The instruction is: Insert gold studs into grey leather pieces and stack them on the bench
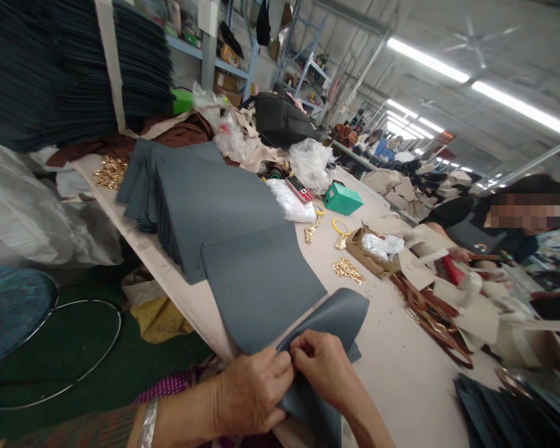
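Observation:
A dark grey-blue leather-like panel (pixel 338 311) lies curled at the near edge of the table, its top rolled over. My left hand (pixel 259 389) is closed on the panel's left edge. Right beside it, my right hand (pixel 315 354) pinches at the same edge, fingertips almost meeting those of the left. Anything small between the fingertips is hidden. Just beyond my hands is a flat panel (pixel 264 283) of the same material, overlapping a fanned stack of such panels (pixel 219 193).
Gold metal pieces (pixel 348 270) lie in a small pile, near yellow rings (pixel 341 226) and a green box (pixel 343 198). Brown straps (pixel 436 311) and beige parts cover the right side. Across the table a person (pixel 485 224) works. A round blue stool (pixel 16 311) stands at left.

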A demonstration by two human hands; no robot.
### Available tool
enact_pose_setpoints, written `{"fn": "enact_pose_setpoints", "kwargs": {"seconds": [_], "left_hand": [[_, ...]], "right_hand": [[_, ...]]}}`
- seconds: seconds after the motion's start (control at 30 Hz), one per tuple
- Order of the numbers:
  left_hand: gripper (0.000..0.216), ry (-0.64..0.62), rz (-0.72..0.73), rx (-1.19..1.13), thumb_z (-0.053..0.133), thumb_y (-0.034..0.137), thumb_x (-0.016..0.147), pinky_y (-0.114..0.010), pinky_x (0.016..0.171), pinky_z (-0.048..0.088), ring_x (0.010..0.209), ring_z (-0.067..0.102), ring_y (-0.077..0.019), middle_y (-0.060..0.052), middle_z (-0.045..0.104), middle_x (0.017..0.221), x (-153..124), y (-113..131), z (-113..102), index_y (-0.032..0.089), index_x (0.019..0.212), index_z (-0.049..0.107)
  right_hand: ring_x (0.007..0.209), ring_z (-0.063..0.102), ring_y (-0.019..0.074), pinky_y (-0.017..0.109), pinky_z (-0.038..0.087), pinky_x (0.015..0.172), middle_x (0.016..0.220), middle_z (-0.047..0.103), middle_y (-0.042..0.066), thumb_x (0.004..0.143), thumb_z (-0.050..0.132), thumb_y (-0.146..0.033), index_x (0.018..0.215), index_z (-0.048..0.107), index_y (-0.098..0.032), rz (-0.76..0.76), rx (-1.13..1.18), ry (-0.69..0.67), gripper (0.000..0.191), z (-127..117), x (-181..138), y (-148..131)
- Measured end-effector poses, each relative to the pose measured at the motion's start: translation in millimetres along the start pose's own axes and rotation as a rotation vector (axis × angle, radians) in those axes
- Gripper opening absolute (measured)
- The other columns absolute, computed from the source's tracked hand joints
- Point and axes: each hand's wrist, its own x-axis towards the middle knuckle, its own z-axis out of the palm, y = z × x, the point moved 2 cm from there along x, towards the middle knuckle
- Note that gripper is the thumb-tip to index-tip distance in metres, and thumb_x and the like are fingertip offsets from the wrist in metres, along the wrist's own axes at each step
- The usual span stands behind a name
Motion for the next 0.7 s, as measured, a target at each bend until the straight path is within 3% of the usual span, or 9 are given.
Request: {"fn": "enact_pose_setpoints", "kwargs": {"seconds": [0.13,0.37,0.57,0.7], "left_hand": [[0.040,-0.029,-0.034,-0.065,0.066,0.036,0.081,-0.032,0.075,0.051,0.093,0.056,-0.0251,-0.007,0.059,0.105,0,0,0,0.014,0.113,0.054],[0.047,-0.013,-0.027,-0.085,0.067,0.035,0.082,-0.034,0.080,0.053,0.096,0.057,-0.0266,-0.007,0.060,0.110,-1,-2,6,0.013,0.121,0.053],[0.046,-0.039,0.009,-0.093,0.062,0.037,0.086,-0.036,0.085,0.053,0.096,0.058,-0.0283,-0.011,0.062,0.113,0,-1,1,0.011,0.124,0.054],[0.047,-0.050,-0.048,-0.106,0.059,0.023,0.081,-0.036,0.094,0.051,0.106,0.058,-0.0277,-0.010,0.062,0.116,1,-3,1,0.014,0.127,0.053]], "right_hand": [[0.055,0.058,0.0130,0.021,0.036,0.051,0.057,0.064,-0.001,0.070,0.050,-0.014,0.062,0.067,-0.018,0.082,0.051,-0.021,0.020,1,4,3],[0.048,0.057,0.0129,0.020,0.037,0.045,0.052,0.063,-0.001,0.069,0.055,-0.013,0.060,0.062,-0.019,0.163,0.057,-0.110,0.013,-2,17,5],[0.039,0.051,0.0113,0.019,0.035,0.037,0.040,0.052,-0.005,0.065,0.059,-0.010,0.055,0.057,-0.019,0.273,0.096,-0.260,0.013,-7,29,0],[0.040,0.051,0.0114,0.020,0.035,0.038,0.043,0.052,-0.006,0.061,0.069,-0.012,0.059,0.059,-0.019,0.251,0.155,-0.221,0.013,-9,31,4]]}}
